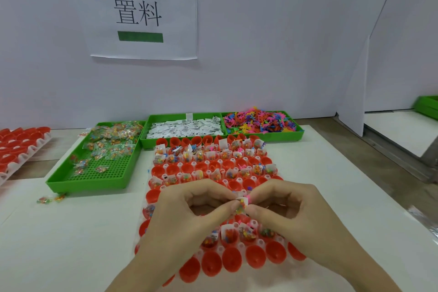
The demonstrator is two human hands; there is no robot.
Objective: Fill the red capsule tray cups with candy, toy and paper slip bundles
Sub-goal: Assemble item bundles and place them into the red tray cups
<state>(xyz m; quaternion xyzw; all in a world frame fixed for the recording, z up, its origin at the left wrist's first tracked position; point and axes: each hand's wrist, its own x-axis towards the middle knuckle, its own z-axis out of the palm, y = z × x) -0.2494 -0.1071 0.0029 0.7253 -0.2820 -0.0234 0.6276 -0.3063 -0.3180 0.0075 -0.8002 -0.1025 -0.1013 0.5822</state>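
The red capsule tray [256, 261] lies on the white table in front of me. Several of its cups hold candy, toy and paper slip bundles, and several stand empty. Above the tray's middle, my left hand [189, 216] and my right hand [289, 211] meet fingertip to fingertip. Together they pinch one small bundle [242, 204] of a candy packet, a white paper slip and a pink toy. Both hands hide the cups beneath them.
Three green bins stand behind the tray: candy packets [111, 147] at left, paper slips [184, 128] in the middle, colourful toys [258, 121] at right. A second tray of red cups [21, 147] sits far left. Two loose candy packets [51, 199] lie on the table.
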